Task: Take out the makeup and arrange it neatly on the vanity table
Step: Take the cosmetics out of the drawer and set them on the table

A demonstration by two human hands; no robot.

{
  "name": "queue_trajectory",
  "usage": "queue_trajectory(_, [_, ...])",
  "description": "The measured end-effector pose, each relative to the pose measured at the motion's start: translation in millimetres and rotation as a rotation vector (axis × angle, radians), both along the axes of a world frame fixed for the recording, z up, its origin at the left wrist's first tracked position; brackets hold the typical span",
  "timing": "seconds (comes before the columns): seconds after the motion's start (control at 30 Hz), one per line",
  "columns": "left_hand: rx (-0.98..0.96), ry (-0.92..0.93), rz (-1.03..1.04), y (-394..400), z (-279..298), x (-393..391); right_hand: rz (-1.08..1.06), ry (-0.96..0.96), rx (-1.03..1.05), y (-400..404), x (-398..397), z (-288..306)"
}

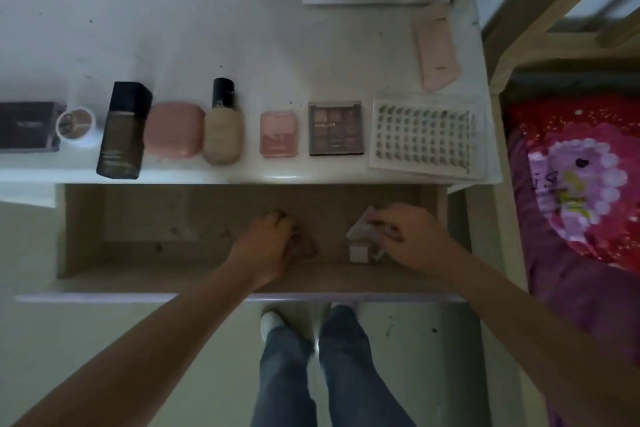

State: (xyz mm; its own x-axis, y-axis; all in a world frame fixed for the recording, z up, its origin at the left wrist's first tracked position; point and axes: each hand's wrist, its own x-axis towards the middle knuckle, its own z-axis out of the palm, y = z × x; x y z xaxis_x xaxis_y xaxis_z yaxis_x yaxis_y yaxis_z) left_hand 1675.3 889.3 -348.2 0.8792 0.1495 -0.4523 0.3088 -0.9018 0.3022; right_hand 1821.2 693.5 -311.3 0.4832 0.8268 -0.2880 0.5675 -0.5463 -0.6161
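Makeup [335, 127] row on glossy white vanity table [207, 45]

Vanity table [207, 45] is holding eight makeup items in a row: two bottles [122, 130], three palettes [335, 127], two compacts [174, 129], one jar [75, 123] (drawer [156, 229] contents unclear).

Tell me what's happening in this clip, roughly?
A person stands over an open drawer below a white vanity table. Both hands are inside it: the right hand grips small pale packages, and the left hand closes over something small that is too dim to identify. A row of makeup already lines the table's front edge, including a dark bottle, a pink compact, a beige foundation bottle, an eyeshadow palette and a lash tray.
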Motion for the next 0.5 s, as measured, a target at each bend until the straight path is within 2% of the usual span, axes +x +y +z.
queue_trajectory(0.03, [-0.036,0.088,0.096,1,-12,-4,-0.053,0.026,-0.167,-3,-9,-19])
queue_trajectory(0.1, [-0.07,0.118,0.164,0,-32,-3,-0.198,0.011,-0.359,-4,-13,-48])
queue_trajectory(0.2, [-0.115,0.107,0.206,-9,-48,5,-0.338,-0.008,-0.421,2,-13,-76])
queue_trajectory(0.3, [-0.015,0.118,0.218,-18,-55,11,-0.371,-0.006,-0.485,6,-17,-89])
queue_trajectory(0.37, [0.032,0.128,0.194,-18,-54,14,-0.403,0.077,-0.491,6,-17,-92])
queue_trajectory(0.5, [-0.025,0.156,0.123,-15,-49,11,-0.344,0.162,-0.48,10,-20,-89])
